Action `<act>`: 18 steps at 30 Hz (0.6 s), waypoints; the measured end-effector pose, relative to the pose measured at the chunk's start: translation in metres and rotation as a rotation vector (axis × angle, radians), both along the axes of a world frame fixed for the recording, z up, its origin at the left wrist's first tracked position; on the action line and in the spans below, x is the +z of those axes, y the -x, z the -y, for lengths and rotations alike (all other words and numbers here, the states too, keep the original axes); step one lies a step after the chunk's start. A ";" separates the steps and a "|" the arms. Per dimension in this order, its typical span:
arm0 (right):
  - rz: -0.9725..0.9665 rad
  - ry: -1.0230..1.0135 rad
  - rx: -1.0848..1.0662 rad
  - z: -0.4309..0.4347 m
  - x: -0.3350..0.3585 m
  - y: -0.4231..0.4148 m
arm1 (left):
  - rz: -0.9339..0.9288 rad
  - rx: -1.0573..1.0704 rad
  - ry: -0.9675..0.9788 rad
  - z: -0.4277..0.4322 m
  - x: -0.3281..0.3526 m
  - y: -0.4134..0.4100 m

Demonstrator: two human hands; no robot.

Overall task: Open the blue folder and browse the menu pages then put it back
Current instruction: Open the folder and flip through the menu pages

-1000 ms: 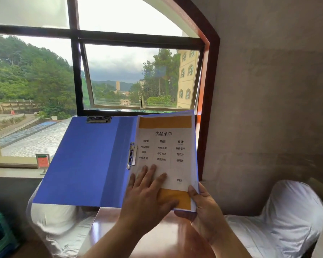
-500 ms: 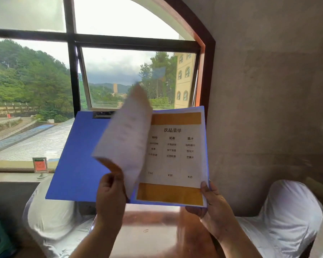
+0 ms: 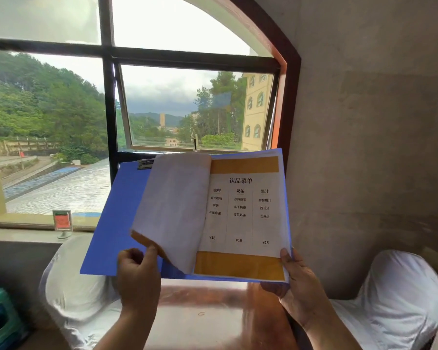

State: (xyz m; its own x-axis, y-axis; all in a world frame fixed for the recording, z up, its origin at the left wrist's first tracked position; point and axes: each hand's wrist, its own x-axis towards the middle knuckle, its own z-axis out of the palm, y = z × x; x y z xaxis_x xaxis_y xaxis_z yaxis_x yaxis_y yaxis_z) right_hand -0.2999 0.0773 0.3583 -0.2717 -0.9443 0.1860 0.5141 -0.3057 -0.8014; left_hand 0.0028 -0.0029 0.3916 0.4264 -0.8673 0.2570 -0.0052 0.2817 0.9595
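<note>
light: daylight via window [image 3: 187, 102], sky overexposed | interior dim | blur: slight | edges: wide-angle bending

Table [image 3: 213, 306]: a glossy reddish-brown top lay below and between the fingers of the left hand [image 3: 137, 276] and the right hand [image 3: 299, 291]; window light glared across it.
On the table: only a small pale mark showed, below the fingers, nearer the left hand's.
Blue folder [image 3: 116, 223]: it hung above the table, apart from it, the right hand's fingers gripping its lower corner and the left's pinching a menu page [image 3: 172, 210].
Window sill [image 3: 18, 234]: a pale ledge ran well left of the left fingers and higher.
On the sill: a small red sign stand [image 3: 62, 223] stood upright.
</note>
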 end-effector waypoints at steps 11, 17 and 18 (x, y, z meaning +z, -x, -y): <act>0.004 -0.049 0.020 0.009 0.001 -0.026 | 1.169 -0.185 0.575 -0.021 0.015 0.054; 0.023 -0.064 0.038 0.007 0.009 -0.034 | 1.264 -0.248 0.466 -0.015 0.008 0.062; 0.021 -0.062 0.042 0.006 0.011 -0.034 | 1.248 -0.229 0.493 -0.016 0.008 0.062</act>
State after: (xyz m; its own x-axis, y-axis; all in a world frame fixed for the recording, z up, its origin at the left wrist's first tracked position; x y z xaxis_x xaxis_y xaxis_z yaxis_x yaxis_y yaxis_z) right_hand -0.2658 0.0715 0.3690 -0.2349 -0.9644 0.1210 0.5421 -0.2334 -0.8073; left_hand -0.0592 0.0129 0.3998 -0.4563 -0.5932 0.6633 -0.6952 0.7029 0.1505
